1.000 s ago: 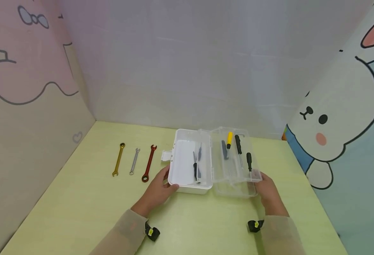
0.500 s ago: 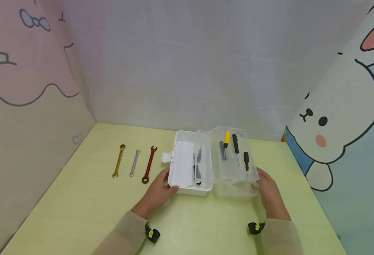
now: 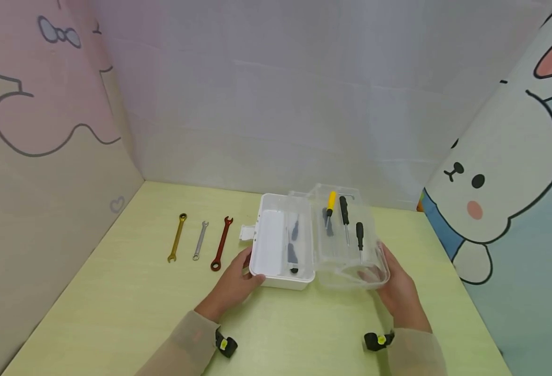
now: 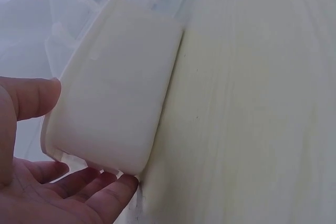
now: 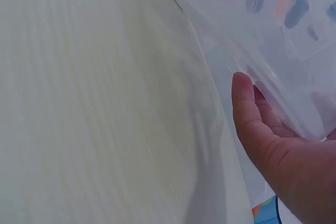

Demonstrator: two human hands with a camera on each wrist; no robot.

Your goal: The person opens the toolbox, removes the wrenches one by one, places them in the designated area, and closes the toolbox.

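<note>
A white plastic toolbox [image 3: 268,245] stands on the table with its clear lid [image 3: 374,277] swung out to the right. My left hand [image 3: 232,286] grips the box's near left corner, thumb at the rim and fingers against the side. On the right, my right hand [image 3: 399,288] holds the lid's near right corner; some fingers show through the clear plastic. Over the lid, a yellow-handled screwdriver [image 3: 331,201] and two black-handled screwdrivers, one longer [image 3: 344,211] and one shorter [image 3: 360,233], lie in a clear tray. Dark tool shapes [image 3: 293,254] show inside the box's right half, partly blurred by clear plastic.
Left of the box lie a gold wrench [image 3: 177,237], a small silver wrench [image 3: 201,240] and a red wrench [image 3: 222,244]. The box's white latch [image 3: 247,232] sticks out toward them. A pale fabric wall [image 3: 276,130] closes off the table's back edge.
My right hand has shifted its hold to the lid's corner. The lid and tray with the screwdrivers have tilted and moved slightly left. My left hand keeps its place on the box.
</note>
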